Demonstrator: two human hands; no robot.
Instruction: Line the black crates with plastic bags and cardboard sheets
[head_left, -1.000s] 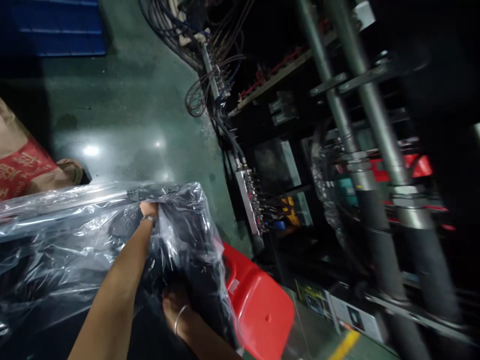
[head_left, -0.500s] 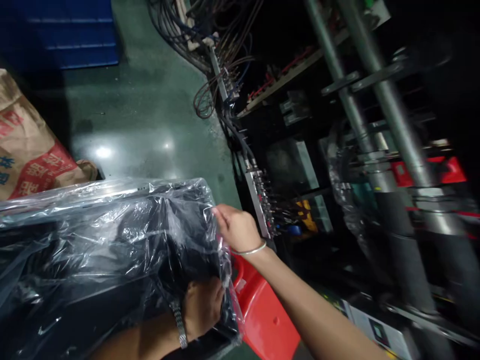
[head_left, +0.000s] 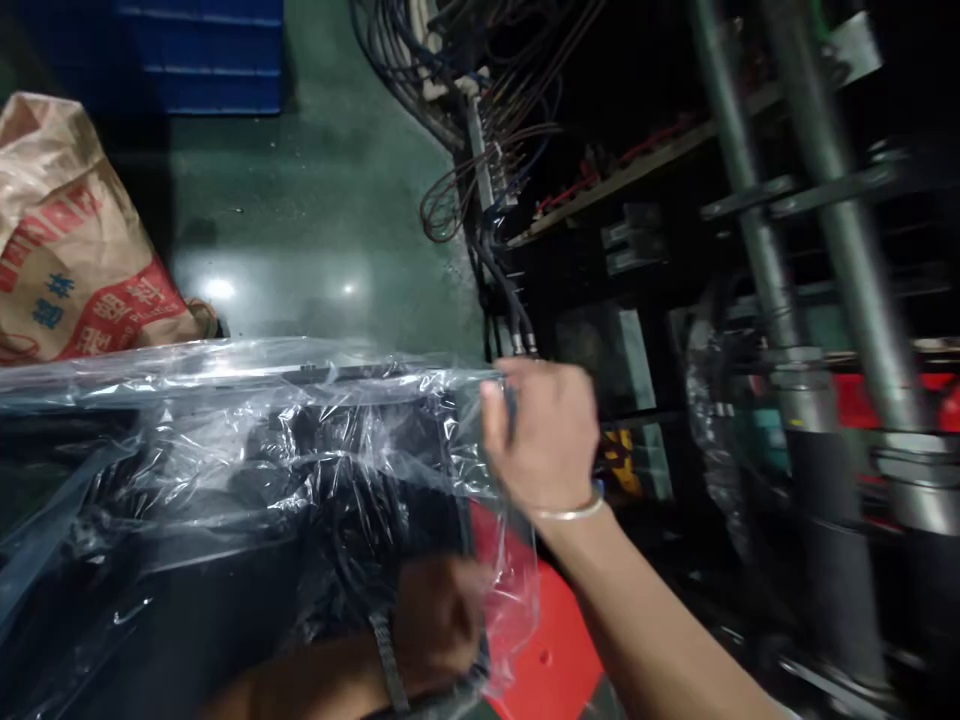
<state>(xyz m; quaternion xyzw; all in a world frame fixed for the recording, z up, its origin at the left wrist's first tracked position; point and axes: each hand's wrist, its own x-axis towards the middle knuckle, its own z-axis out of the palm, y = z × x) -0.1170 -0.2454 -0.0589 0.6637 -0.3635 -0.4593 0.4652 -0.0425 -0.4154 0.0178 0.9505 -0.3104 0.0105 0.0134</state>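
Note:
A wide sheet of clear plastic bag (head_left: 300,480) lies crinkled over a dark box-like container (head_left: 217,620) at the lower left. My right hand (head_left: 544,430), with a bangle on its wrist, grips the bag's edge by the container's far right corner. There the film is drawn out past the container's side. My left hand (head_left: 442,615), with a metal-band watch, is low at the container's right side. Motion smears it, but its fingers look curled on the film. Whether film also covers this hand is hard to tell.
Below the film and my right forearm is a red plastic object (head_left: 551,640). A printed paper sack (head_left: 97,250) stands at the left, near a blue crate (head_left: 217,60). Cables and hoses (head_left: 480,130) run along machinery with thick metal pipes (head_left: 847,250) on the right.
My right hand has moved right and slightly up, drawing the film out beyond the container's right side. My left hand appears farther right too. The whole view has shifted a little.

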